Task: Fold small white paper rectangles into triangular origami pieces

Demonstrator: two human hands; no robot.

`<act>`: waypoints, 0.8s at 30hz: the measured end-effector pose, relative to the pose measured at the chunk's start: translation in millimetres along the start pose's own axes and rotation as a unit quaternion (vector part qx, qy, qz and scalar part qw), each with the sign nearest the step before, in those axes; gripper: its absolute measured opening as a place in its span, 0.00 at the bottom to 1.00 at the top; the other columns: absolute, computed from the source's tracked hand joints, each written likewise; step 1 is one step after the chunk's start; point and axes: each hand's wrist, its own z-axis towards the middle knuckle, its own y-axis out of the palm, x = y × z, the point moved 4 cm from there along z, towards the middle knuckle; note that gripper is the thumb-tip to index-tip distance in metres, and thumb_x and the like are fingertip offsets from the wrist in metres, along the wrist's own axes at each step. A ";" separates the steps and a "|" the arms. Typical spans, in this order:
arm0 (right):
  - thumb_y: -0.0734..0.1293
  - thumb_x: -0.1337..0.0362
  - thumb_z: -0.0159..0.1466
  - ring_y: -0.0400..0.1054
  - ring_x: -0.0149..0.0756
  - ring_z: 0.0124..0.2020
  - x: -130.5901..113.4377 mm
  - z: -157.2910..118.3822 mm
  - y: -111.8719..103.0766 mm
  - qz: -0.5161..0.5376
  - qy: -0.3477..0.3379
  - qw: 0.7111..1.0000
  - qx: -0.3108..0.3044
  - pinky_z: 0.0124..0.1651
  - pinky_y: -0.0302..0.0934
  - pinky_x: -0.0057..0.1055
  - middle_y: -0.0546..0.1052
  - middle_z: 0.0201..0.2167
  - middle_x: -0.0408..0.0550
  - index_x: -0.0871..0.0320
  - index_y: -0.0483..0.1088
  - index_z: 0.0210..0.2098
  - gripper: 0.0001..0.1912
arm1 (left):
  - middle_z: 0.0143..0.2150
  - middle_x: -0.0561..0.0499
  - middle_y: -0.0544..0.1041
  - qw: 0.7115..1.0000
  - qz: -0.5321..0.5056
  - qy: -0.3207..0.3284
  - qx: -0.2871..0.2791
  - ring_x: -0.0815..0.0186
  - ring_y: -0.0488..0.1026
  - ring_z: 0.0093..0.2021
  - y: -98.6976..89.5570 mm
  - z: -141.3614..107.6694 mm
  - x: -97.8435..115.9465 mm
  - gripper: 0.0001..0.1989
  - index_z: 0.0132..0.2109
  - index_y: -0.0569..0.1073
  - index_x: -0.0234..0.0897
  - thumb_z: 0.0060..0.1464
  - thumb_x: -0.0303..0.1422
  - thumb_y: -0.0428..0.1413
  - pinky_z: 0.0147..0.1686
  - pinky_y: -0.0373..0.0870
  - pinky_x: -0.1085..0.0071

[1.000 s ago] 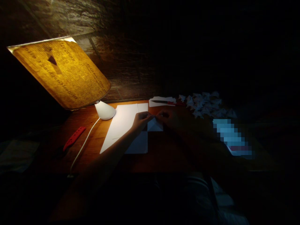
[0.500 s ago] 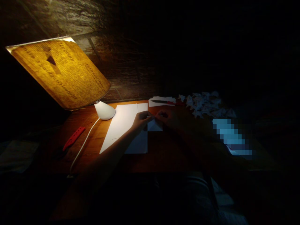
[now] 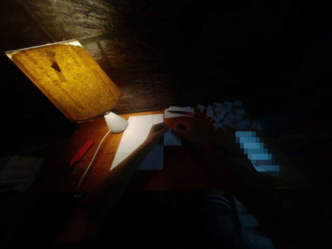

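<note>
A small square of white paper [image 3: 172,139] hangs or lies below both hands, lit dimly, with faint crease lines. My left hand [image 3: 157,131] has its fingers pinched at the paper's upper left part. My right hand [image 3: 183,128] is closed with thumb and finger together at its upper right, its outline mostly in shadow. Larger white sheets [image 3: 137,138] lie on the wooden table beneath and left of my left hand.
A lamp with a printed yellow shade [image 3: 70,79] and white base [image 3: 116,122] stands left. A red-handled tool [image 3: 81,153] lies near its cord. Scissors [image 3: 178,112] rest on paper behind my hands. Folded paper pieces [image 3: 225,114] and a pixelated, glowing device [image 3: 256,150] are right.
My hands have moved slightly apart at the top of the small paper. The small paper has shifted a little to the right.
</note>
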 end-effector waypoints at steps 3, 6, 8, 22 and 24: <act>0.71 0.52 0.56 0.66 0.37 0.33 1.4 -0.5 -0.3 0.003 -0.003 1.000 0.008 0.37 0.62 0.34 0.75 0.28 0.44 0.55 0.72 0.28 0.13 | 0.21 0.57 0.65 1.000 -0.002 -0.015 0.003 0.73 0.59 0.20 -0.6 -0.9 -1.6 0.20 0.28 0.71 0.37 0.48 0.47 0.67 0.21 0.50 0.75; 0.71 0.50 0.56 0.66 0.36 0.33 0.7 -1.4 0.1 0.002 -0.002 1.000 0.008 0.39 0.62 0.34 0.74 0.29 0.44 0.55 0.71 0.29 0.14 | 0.20 0.58 0.64 1.000 0.005 -0.013 0.007 0.73 0.58 0.20 -1.7 -0.2 -3.4 0.20 0.28 0.71 0.37 0.48 0.48 0.67 0.21 0.49 0.75; 0.71 0.50 0.56 0.66 0.37 0.33 -0.8 -1.9 0.4 0.002 0.003 1.000 0.004 0.39 0.62 0.34 0.74 0.29 0.44 0.55 0.72 0.29 0.14 | 0.21 0.57 0.65 1.000 0.008 0.000 0.002 0.73 0.59 0.21 -1.6 0.4 -2.9 0.20 0.28 0.71 0.37 0.48 0.48 0.68 0.21 0.50 0.75; 0.71 0.55 0.58 0.67 0.36 0.32 -1.3 -0.7 0.0 -0.014 -0.005 1.000 -0.004 0.38 0.62 0.34 0.75 0.28 0.44 0.55 0.72 0.28 0.10 | 0.22 0.56 0.66 1.000 0.029 0.009 0.004 0.73 0.59 0.22 -0.4 -0.6 0.0 0.22 0.28 0.71 0.36 0.47 0.49 0.68 0.22 0.50 0.75; 0.70 0.55 0.58 0.66 0.36 0.32 -2.0 -0.8 -0.2 -0.018 -0.011 1.000 -0.007 0.37 0.61 0.33 0.75 0.27 0.43 0.55 0.72 0.27 0.11 | 0.22 0.57 0.65 0.999 0.036 0.007 0.005 0.73 0.59 0.22 -0.1 -1.2 0.4 0.22 0.28 0.71 0.37 0.48 0.50 0.68 0.21 0.49 0.74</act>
